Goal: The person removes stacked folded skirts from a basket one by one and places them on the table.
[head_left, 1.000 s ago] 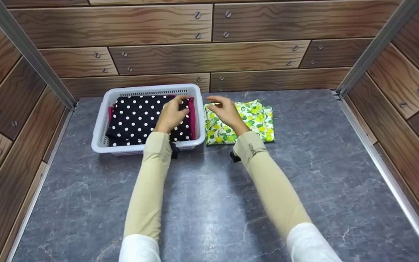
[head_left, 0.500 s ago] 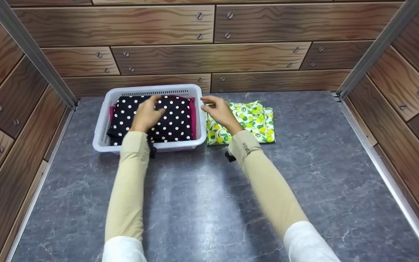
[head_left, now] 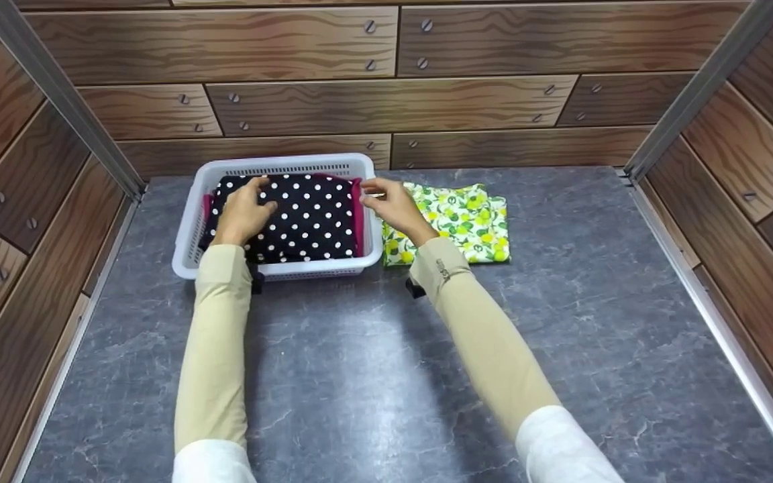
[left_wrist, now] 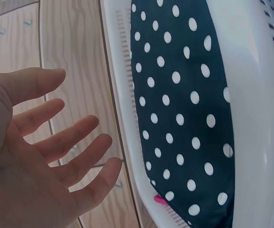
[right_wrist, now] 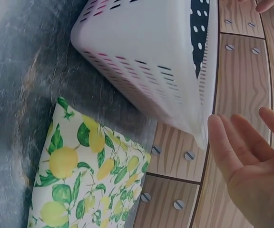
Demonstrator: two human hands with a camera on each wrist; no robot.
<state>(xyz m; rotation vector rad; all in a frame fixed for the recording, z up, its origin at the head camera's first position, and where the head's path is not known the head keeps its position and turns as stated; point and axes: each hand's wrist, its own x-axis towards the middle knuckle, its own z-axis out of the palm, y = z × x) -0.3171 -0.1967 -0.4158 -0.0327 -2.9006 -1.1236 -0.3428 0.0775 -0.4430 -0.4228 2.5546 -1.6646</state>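
White plastic basket (head_left: 323, 267) sits on grey table (head_left: 376, 376). Head view: folded polka-dot cloth (head_left: 313, 218) lies inside, pink cloth (head_left: 358, 231) showing along its right edge. Left hand (head_left: 242, 213) is over the polka-dot cloth, fingers loosely bent, thumb apart. Right hand (head_left: 396, 206) is at the basket's right rim, thumb and fingers parted; contact cannot be told. Lemon-print cloth (head_left: 467, 218) lies folded just right. Left wrist view: fingers spread, holding nothing. Right wrist view: fingers relaxed near the rim, palm free.

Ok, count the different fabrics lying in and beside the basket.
3: dotted fabric in the basket; magenta fabric there too, showing at the ends; lemon-print fabric on the grey surface alongside. More may be hidden.
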